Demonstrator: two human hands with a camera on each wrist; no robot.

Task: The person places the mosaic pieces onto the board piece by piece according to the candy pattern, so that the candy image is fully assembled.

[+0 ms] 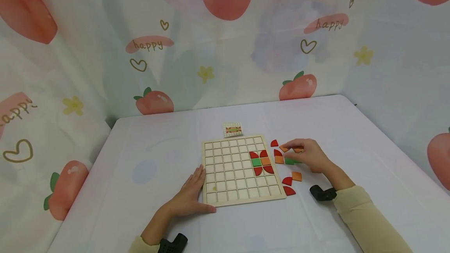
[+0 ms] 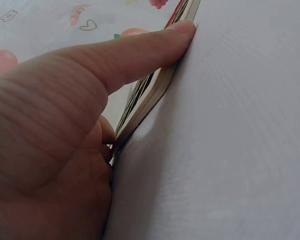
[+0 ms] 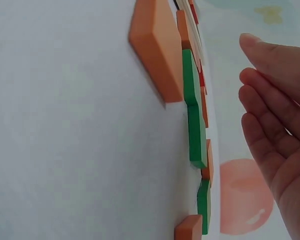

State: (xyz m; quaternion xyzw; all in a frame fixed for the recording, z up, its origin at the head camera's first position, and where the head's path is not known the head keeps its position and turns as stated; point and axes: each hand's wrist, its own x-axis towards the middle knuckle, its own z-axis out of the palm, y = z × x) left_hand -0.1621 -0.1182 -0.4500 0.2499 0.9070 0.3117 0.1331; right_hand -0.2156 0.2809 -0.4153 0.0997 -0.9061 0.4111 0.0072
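A wooden grid board (image 1: 230,175) lies on the white table. On its right side, red quarter-circle pieces (image 1: 268,169) surround a green square (image 1: 256,162) and an orange square (image 1: 265,161). My left hand (image 1: 190,197) rests at the board's near left corner, thumb along the front edge and straight fingers along the left side. Over the loose pieces right of the board hovers my right hand (image 1: 311,154). In the right wrist view its thumb and fingers (image 3: 265,132) stand apart with nothing between them. Green blocks (image 3: 196,135) and an orange block (image 3: 157,47) lie below it.
Behind the board stands a small pattern card (image 1: 232,129). Nearer me on the right lie an orange square (image 1: 297,176) and two red quarter-circles (image 1: 290,191). Black devices (image 1: 321,193) sit at both wrists. A printed fabric backdrop (image 1: 225,57) rises behind the table.
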